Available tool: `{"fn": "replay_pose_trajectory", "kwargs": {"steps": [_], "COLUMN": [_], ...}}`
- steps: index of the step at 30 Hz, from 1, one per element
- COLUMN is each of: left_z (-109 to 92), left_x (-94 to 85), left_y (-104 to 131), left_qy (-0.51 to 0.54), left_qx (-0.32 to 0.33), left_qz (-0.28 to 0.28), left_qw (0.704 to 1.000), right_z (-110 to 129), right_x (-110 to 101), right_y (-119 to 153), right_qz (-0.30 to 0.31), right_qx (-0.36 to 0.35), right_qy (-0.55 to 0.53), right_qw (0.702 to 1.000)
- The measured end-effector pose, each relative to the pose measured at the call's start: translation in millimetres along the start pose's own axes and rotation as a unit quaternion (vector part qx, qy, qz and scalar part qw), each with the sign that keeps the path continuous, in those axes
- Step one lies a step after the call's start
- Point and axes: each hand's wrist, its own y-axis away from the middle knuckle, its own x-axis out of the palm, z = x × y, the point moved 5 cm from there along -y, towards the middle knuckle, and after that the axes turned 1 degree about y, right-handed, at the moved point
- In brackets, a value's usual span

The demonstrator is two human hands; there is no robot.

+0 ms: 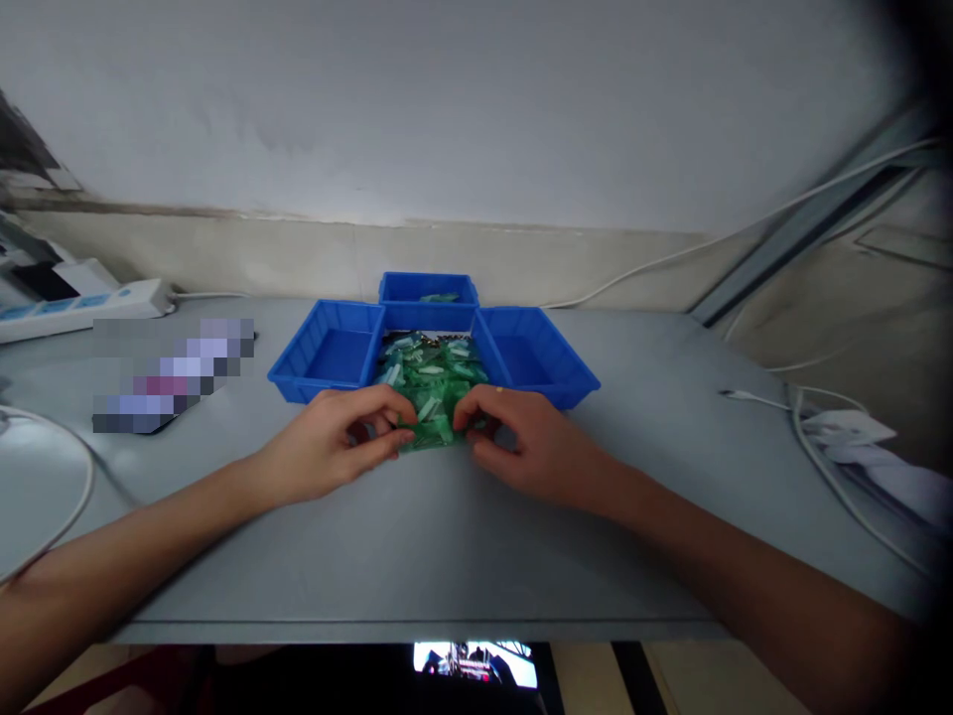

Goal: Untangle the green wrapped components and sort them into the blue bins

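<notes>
From the head view, a heap of green packets (pixel 439 372) is lying on the grey surface (pixel 417 556), between a left blue tray (pixel 335 353) and a right blue tray (pixel 532 357), with a far blue tray (pixel 428 316) standing behind. The left hand (pixel 328 442) is curling its thumb and fingers into a narrow pinch at the near-left edge of the heap; the right hand (pixel 532 437) is mirroring it at the near-right edge. Both are seeming to touch the nearest green packet (pixel 428 433), but whether either is truly gripping it cannot be told. The packets are looking thin, glossy and see-through, so each is probably light, flexible and rather slippery, sliding easily over its neighbours. A fingertip pinch on opposite edges or a corner is probably serving best; hard squeezing could be creasing them.
</notes>
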Motion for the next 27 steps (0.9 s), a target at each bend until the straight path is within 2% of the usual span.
{"fn": "replay_pose_trajectory", "kwargs": {"steps": [5,10,13,16,18,24,27], "left_z": [-4,-5,-6,-9,-12,-20,-19], "left_x": [0.4,4.4,6.7,9.9,11.7,16.6,20.3], "left_y": [3,7,8,8,8,9,9], "left_qy": [0.022,0.032,0.01,-0.021,-0.033,-0.041,-0.046], "left_qx": [0.043,0.053,0.06,0.081,0.101,0.174,0.182], "left_qz": [-0.01,0.001,0.007,0.033,0.051,0.066,0.073], "left_qw": [0.999,0.998,0.998,0.996,0.993,0.982,0.98], "right_z": [-2,-1,7,16,20,12,9], "right_x": [4,9,12,17,18,19,20], "right_y": [-1,-1,0,3,4,2,1], "right_qz": [0.017,0.05,0.074,0.109,0.114,0.068,0.062], "right_qx": [0.045,0.062,0.06,0.07,0.07,0.069,0.071], "right_qy": [-0.006,-0.02,-0.111,-0.212,-0.236,-0.154,-0.134], "right_qw": [0.999,0.997,0.989,0.969,0.963,0.983,0.986]}}
